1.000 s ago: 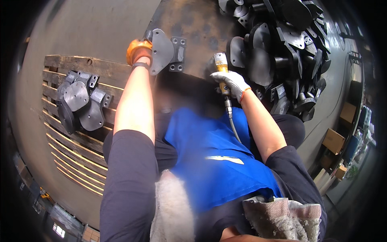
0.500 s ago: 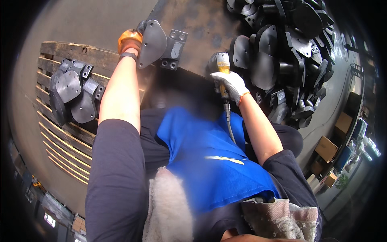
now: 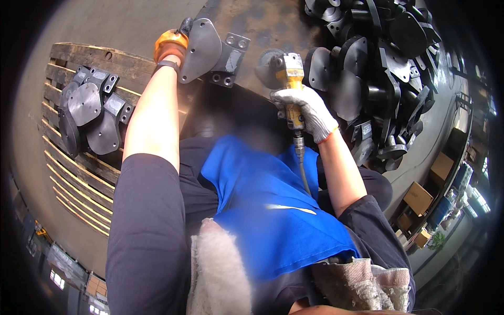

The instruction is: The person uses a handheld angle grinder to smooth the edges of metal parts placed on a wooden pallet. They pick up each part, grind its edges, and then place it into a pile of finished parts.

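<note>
The left hand (image 3: 172, 46), gloved in orange, is curled round the edge of a dark-grey steel bracket with a rounded plate (image 3: 202, 50), by the rust-brown worktop (image 3: 257, 26). The right hand (image 3: 307, 109), in white knit, wraps a yellow-and-silver air grinder (image 3: 294, 76), its disc (image 3: 266, 69) off the bracket — lining up to grind, I'd judge. That calls for a firm hold — fingers clear.

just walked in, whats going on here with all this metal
A person's orange-gloved left hand holds a dark metal part with a rounded plate. The white-gloved right hand grips a yellow hand tool with a grey disc, apart from that part. More dark metal parts sit on a slatted wooden pallet at left and in a heap at right.
</note>
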Demonstrator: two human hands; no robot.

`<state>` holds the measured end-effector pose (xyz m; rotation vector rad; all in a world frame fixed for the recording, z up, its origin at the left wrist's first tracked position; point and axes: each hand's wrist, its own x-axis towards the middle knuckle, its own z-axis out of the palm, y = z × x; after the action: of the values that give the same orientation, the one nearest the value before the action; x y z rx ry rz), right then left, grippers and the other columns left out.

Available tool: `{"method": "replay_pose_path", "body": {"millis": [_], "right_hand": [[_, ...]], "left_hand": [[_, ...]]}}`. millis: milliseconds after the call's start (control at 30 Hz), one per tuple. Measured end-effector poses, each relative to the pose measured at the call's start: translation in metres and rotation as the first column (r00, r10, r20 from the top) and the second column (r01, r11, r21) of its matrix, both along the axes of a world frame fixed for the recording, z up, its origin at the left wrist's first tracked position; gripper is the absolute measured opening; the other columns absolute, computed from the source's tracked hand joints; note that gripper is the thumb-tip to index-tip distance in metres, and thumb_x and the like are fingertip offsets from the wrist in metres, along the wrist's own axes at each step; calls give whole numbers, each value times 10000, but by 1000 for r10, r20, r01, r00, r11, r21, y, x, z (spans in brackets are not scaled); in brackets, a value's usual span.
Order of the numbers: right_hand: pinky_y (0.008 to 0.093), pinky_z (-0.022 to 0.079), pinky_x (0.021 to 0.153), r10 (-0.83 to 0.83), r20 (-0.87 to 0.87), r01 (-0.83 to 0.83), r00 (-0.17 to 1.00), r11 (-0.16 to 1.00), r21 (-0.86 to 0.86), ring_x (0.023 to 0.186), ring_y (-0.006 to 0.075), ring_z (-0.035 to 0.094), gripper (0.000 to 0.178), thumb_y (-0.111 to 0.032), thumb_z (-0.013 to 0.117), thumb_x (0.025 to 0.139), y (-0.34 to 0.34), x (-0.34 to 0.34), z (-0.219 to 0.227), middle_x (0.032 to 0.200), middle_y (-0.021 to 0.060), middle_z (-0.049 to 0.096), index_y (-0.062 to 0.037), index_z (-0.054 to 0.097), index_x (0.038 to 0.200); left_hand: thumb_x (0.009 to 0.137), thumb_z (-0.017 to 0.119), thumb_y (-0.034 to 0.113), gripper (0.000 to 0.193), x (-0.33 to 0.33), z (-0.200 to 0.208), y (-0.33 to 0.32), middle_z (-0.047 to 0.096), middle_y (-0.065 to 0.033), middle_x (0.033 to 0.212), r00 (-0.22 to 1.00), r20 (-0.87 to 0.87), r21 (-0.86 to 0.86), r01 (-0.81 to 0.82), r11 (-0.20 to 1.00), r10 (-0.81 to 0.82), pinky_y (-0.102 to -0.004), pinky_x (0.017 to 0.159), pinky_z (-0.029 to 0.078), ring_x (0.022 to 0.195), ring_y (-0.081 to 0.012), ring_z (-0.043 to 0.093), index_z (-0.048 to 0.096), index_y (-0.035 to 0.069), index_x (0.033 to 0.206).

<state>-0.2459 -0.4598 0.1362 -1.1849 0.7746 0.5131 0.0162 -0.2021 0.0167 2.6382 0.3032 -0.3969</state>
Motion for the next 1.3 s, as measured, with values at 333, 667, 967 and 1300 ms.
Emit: {"method": "replay_pose_path", "body": {"millis": [333,667,967,1300], "right_hand": [[261,528,594,204,23,-201,979,975,-93,598,135,612,294,-227,798,807,23,17,1,719,42,623,-33,656,975],[260,513,528,437,-20,-424,899,858,-291,571,134,623,311,-303,776,824,31,91,38,687,43,628,-31,655,915],[242,477,502,693,53,-560,719,623,-546,560,121,615,405,-445,758,814,42,147,34,667,29,612,-51,670,835],[250,471,468,802,-16,-614,596,444,-653,545,125,620,442,-492,753,796,57,181,29,671,33,627,-62,673,856]], "left_hand": [[976,380,590,630,2,-16,1,676,-236,1131,994,107,25,-25,999,22,-502,976,483,1142,-465,592,729,76,1081],[984,392,535,542,-6,-1,-2,694,-196,1145,995,49,-7,-83,997,83,-473,953,512,1117,-432,630,717,121,1111],[958,503,461,417,-4,-8,1,701,-182,1138,990,57,-106,-122,987,129,-447,945,519,1100,-394,650,707,149,1144],[1009,362,522,509,2,0,-2,652,-151,1279,982,-106,-124,-171,977,158,-458,1018,482,1209,-379,600,608,188,1304]]}}
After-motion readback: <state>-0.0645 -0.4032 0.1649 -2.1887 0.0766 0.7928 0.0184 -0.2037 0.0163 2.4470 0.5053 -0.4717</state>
